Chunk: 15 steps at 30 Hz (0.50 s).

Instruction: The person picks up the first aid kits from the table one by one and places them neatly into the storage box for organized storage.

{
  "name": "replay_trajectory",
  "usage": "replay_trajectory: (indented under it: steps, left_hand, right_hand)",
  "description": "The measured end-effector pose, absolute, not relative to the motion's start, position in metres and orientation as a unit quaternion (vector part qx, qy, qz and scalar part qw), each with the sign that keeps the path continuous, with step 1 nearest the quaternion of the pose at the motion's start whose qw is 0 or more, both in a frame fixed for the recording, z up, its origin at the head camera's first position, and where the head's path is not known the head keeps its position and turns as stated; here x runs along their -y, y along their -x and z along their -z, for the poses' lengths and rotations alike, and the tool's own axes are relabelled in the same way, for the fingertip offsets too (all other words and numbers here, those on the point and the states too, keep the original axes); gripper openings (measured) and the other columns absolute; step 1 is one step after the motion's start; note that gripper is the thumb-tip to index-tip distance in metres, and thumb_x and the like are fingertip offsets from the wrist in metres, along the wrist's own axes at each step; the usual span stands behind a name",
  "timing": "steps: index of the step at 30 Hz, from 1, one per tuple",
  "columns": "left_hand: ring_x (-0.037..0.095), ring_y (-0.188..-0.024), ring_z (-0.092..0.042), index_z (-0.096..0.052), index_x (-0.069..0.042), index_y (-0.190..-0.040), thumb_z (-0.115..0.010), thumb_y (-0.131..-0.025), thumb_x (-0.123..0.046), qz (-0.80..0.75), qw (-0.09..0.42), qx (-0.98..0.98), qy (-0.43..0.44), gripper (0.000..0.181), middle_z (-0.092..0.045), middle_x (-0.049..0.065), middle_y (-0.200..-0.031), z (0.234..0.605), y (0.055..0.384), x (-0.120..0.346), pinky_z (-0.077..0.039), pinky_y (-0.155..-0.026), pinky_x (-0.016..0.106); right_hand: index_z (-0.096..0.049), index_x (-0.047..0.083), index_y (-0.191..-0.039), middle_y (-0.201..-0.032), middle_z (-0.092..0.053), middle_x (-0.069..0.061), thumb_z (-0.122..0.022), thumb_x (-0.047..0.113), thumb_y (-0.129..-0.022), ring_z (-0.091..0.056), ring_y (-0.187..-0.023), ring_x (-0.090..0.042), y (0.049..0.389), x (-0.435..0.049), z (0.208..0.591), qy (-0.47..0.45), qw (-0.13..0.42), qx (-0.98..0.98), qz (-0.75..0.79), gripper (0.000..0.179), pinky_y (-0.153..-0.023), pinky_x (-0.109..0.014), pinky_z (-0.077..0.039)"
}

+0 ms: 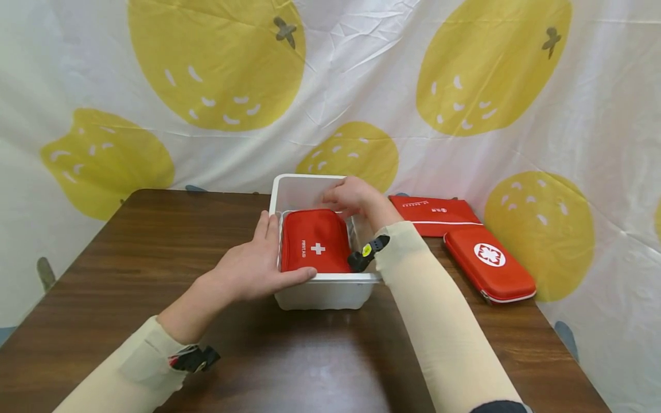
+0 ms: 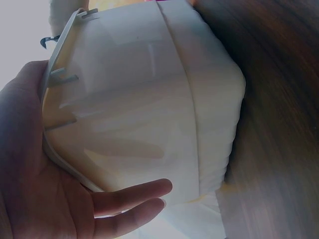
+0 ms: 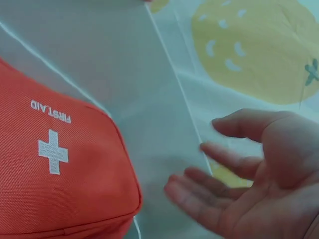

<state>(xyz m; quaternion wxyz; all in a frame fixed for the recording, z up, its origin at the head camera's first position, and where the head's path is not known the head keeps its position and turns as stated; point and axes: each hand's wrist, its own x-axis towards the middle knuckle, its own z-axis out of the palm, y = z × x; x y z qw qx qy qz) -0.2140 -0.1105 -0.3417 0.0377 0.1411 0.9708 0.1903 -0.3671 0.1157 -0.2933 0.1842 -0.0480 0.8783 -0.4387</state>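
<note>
A red first aid pouch with a white cross lies inside a white plastic bin on the table. My left hand rests on the bin's near left corner, thumb along the front rim and fingers against the outer left side, as the left wrist view of the bin wall also shows. Over the bin's far right part is my right hand. In the right wrist view that hand has loosely bent fingers with nothing between them, apart from the pouch.
To the right of the bin lie a flat red folder-like pouch and a red hard case with a white emblem, touching or nearly so. Behind the brown wooden table hangs a white cloth with yellow fruit prints.
</note>
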Motion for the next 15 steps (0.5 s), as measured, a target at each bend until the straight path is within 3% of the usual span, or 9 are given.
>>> replay_trajectory:
  steps: [7,12,15]
  left_hand:
    - [0.042,-0.118,-0.074,-0.012,0.007,-0.172,-0.061,-0.09,-0.084,-0.19,0.039,-0.971,-0.138,0.132,-0.008,0.028,-0.182,0.342,0.213,0.11,-0.066,-0.083,0.047]
    - [0.042,-0.119,-0.074,-0.011,0.007,-0.172,-0.061,-0.09,-0.083,-0.19,0.036,-0.971,-0.139,0.132,-0.009,0.028,-0.182,0.342,0.214,0.111,-0.065,-0.086,0.048]
    - [0.041,-0.118,-0.074,-0.011,0.007,-0.172,-0.062,-0.09,-0.082,-0.191,0.035,-0.971,-0.139,0.132,-0.009,0.027,-0.182,0.342,0.214,0.111,-0.065,-0.085,0.048]
  right_hand:
    - [-0.065,-0.003,-0.147,-0.153,-0.063,-0.026,-0.06,0.019,-0.11,-0.069,-0.129,-0.036,0.36,-0.123,0.276,0.087,0.147,-0.821,0.545,0.044,-0.104,-0.04,-0.062]
    - [-0.066,0.001,-0.146,-0.148,-0.066,-0.017,-0.059,0.02,-0.111,-0.074,-0.116,-0.024,0.349,-0.147,0.258,0.105,0.11,-0.815,0.56,0.041,-0.1,-0.036,-0.064]
    - [-0.064,0.0,-0.147,-0.133,-0.071,-0.006,-0.059,0.019,-0.111,-0.075,-0.109,-0.016,0.343,-0.167,0.254,0.117,0.095,-0.809,0.568,0.041,-0.102,-0.035,-0.062]
